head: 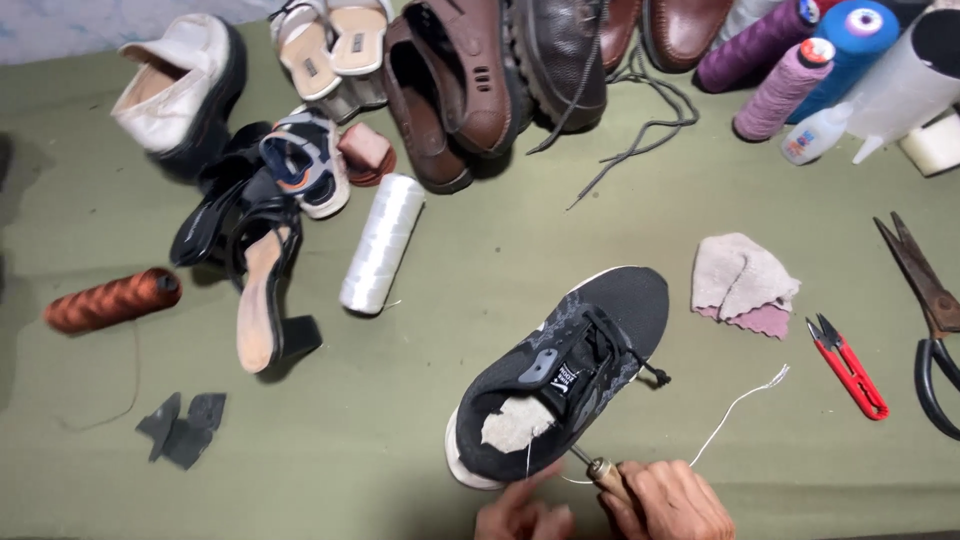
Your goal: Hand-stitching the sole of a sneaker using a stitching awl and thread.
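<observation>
A black knit sneaker (575, 360) with a white sole lies on the green cloth, its heel toward me, a pale patch showing inside the heel. My right hand (668, 502) grips a wooden-handled awl (603, 473) whose metal tip meets the heel rim. A white thread (735, 405) runs from the awl out to the right. My left hand (522, 514) rests at the heel, a fingertip touching the sole's edge.
A white thread spool (381, 243) and a rust-coloured spool (110, 299) lie left. Red snips (848, 366), black scissors (930, 315) and a pink rag (742, 283) lie right. Several shoes (470, 80) and purple and blue thread cones (790, 60) line the back.
</observation>
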